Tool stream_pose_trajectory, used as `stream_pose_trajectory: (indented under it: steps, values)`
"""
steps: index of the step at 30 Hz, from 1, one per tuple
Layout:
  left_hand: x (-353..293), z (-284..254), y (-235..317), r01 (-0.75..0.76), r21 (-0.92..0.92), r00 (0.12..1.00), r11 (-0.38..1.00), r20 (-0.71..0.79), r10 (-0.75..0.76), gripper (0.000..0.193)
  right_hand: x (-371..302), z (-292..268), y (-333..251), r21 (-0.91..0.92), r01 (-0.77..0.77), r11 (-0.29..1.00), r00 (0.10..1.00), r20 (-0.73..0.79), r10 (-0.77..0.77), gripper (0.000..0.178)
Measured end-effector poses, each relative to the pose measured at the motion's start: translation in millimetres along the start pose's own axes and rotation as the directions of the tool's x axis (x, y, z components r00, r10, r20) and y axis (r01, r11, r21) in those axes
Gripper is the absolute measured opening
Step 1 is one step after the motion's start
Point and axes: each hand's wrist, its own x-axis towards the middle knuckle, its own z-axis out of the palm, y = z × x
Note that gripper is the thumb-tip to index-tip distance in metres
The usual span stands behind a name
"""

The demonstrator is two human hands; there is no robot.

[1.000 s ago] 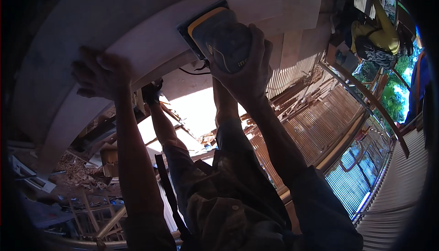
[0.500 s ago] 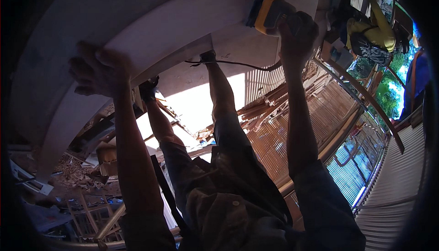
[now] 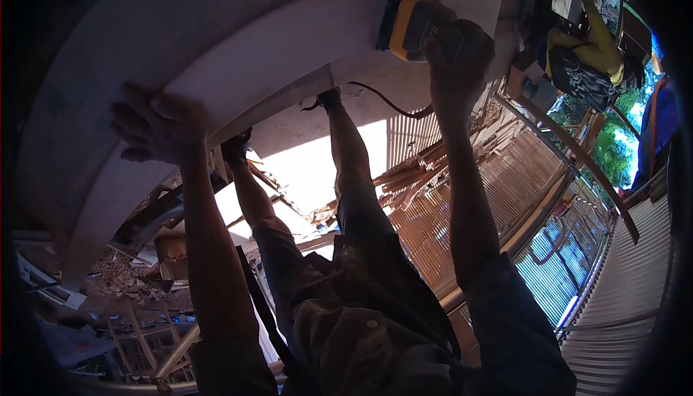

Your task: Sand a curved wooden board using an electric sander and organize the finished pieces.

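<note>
A long, curved, pale wooden panel arcs across the upper part of the view, lying over a wider board. My right hand is wrapped round a yellow and dark power sander, whose dark pad meets the panel toward its right part. A dark cord trails below that hand, and part of it is hidden by my wrist. At the left, my left hand rests with fingers spread on the curved panel's edge, holding nothing.
Below the panel, my legs stand on a sunlit floor. Wood strips and scraps lie around. A person in yellow is at the far right, near a bent wooden strip. Corrugated sheeting lines the lower right.
My right hand and the sander have shifted slightly left along the panel, and the cord has swung with them. My left hand stays in nearly the same place.
</note>
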Motion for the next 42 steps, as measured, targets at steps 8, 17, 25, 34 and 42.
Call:
stream_pose_trajectory:
  steps: [8,17,25,34,42]
  values:
    - [1,1,-5,0.028,0.014,0.999,1.000,0.019,-0.028,0.066,20,-11,12,0.117,-0.200,0.973,0.979,-0.016,0.203,0.062]
    - [1,3,-7,0.008,-0.007,1.000,1.000,-0.020,-0.008,0.066,39,-17,73,-0.143,0.100,0.985,0.995,0.000,-0.101,0.065]
    - [4,-5,-3,0.065,-0.014,0.998,0.998,0.018,-0.064,0.067,61,-68,73,-0.237,0.107,0.966,0.994,0.018,-0.106,0.067]
    - [3,-1,-6,0.031,0.031,0.998,0.999,-0.052,-0.030,0.065,32,-42,-12,-0.210,0.090,0.974,0.993,0.090,-0.072,0.067]
    - [0,1,-10,0.022,0.054,0.993,0.998,-0.119,-0.016,0.061,30,-40,-1,-0.177,0.073,0.981,0.994,0.091,-0.058,0.077]
